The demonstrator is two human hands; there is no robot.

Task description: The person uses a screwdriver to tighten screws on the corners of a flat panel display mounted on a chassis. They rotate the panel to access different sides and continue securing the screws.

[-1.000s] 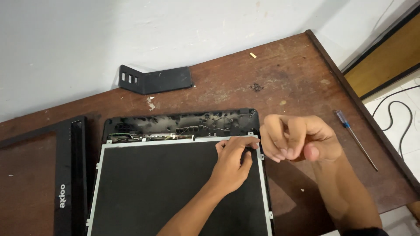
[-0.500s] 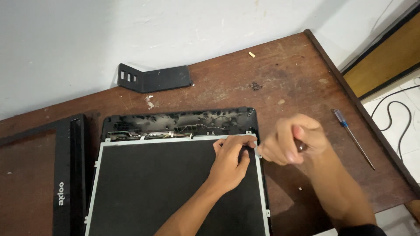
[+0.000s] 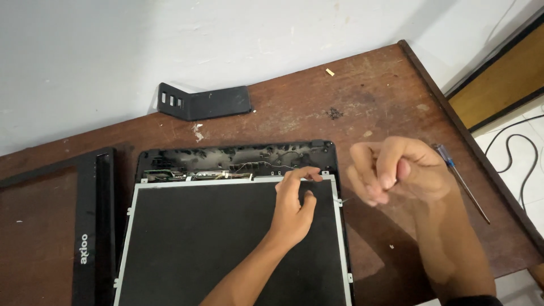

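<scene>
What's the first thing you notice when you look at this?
The big dark screen panel lying in its opened black casing at the middle of the brown table. The left hand rests fingertips on its top right corner, and the right hand hovers curled beside it, near a screwdriver.

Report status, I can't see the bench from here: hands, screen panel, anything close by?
Left hand on screen panel, fingertips at its top edge. Right hand curled, raised off the table. Screwdriver lying just right of it.
</scene>
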